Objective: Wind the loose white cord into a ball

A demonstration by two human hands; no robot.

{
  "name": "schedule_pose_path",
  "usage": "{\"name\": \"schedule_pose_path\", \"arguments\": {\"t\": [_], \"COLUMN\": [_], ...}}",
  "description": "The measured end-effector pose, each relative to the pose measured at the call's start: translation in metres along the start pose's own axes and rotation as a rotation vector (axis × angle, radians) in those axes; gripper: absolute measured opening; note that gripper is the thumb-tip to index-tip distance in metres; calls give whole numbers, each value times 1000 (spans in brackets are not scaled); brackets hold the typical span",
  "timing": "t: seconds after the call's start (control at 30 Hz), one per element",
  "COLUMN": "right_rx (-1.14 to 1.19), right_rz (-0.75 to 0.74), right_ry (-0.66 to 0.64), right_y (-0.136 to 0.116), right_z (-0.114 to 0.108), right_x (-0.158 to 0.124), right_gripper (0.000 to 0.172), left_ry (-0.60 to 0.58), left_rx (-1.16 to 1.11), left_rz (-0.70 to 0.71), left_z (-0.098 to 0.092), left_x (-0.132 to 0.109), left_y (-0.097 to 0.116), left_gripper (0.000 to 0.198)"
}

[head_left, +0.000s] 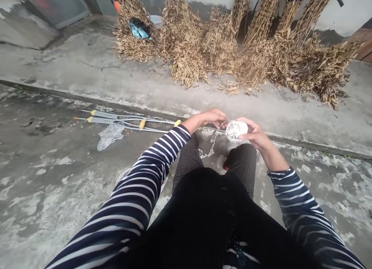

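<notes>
A round white ball of string point(235, 131) rests in my right hand point(252, 132), whose fingers are closed around its right side. My left hand point(213, 117) is just left of the ball. Its fingers are curled and pinched together, on what appears to be the loose strand; the fingertips are too small to show this clearly. Below that hand, a thin white string point(214, 143) hangs or lies in a loose line between my knees, over the concrete.
To the left, metal crutches point(128, 120) with yellow pads lie along the step edge, beside a crumpled clear plastic bag point(110, 135). Bundles of dried plants point(186, 44) lean against the wall on the raised concrete ledge point(87, 67). A blue and black cloth point(140, 29) hangs on one bundle.
</notes>
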State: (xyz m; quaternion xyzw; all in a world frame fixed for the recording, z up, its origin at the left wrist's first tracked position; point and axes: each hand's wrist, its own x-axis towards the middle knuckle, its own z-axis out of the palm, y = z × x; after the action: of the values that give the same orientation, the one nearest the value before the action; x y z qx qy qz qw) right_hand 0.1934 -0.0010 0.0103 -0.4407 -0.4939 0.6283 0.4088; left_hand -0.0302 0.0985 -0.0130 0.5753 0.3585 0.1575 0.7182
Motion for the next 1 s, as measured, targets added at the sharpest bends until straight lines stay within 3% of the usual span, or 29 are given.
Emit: {"name": "schedule_pose_path", "arguments": {"t": [0.07,0.17,0.3,0.47,0.57,0.73,0.9,1.0], "right_rx": [45,78,120,223,180,43,148,201], "right_rz": [59,140,174,121,24,-217,-648,-784], "right_ry": [60,104,128,164,195,290,426,450], "right_y": [-4,-9,-10,-11,-20,-62,-125,-154], "right_z": [-4,-12,-20,-24,-29,-42,-45,-32], "right_x": [1,3,0,-11,-18,-27,-37,-45], "right_gripper": [73,74,73,79,79,74,50,47], "left_ry": [-2,31,198,136,86,187,327,363], "left_rx": [-146,-320,-248,-232,-286,-275,-119,-86], "left_rz": [80,165,180,220,230,97,-122,-135], "left_z": [10,32,51,54,57,70,71,60], "left_x": [0,2,7,11,13,13,-5,0], "left_y": [-10,-24,-30,-31,-44,-92,-143,-138], "left_gripper": [11,25,21,26,33,30,30,30]}}
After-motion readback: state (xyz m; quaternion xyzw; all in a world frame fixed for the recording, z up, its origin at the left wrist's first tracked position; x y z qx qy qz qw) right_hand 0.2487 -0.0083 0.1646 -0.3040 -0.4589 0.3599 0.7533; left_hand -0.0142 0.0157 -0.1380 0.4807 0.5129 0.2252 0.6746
